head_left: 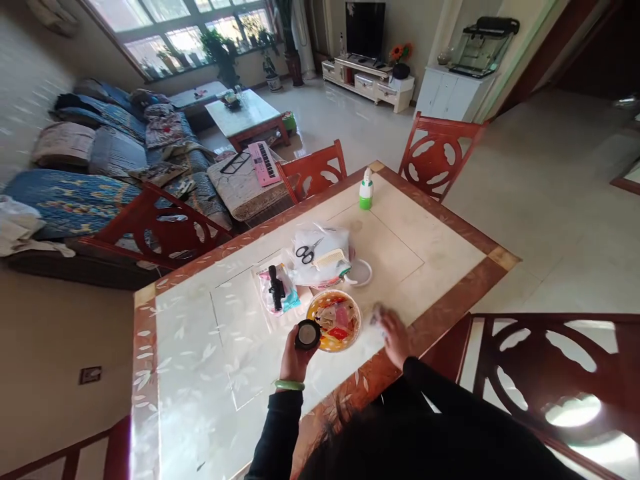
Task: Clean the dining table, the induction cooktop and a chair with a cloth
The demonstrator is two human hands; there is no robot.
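Note:
My left hand point(294, 363), with a green bangle at the wrist, is closed around a round black container point(307, 335) that has a pale disc on its face. Just beyond it, partly overlapped by the container, sits an orange patterned bowl point(354, 339) with packets and scraps inside. To the bowl's right, my right hand point(397, 341) is low over the tabletop, its fingers closed on a small greyish crumpled thing point(379, 313). Motion blurs that hand, and the kind of thing in it is unclear.
Behind the bowl lies a plastic bag point(325, 272) with scissors point(306, 254) and a comb point(329, 257) on top. A black clip-like object point(275, 289) rests on a packet. A white ring-shaped item point(367, 274) and green-white bottle point(366, 190) share the table point(185, 373). Chairs point(440, 152) surround it.

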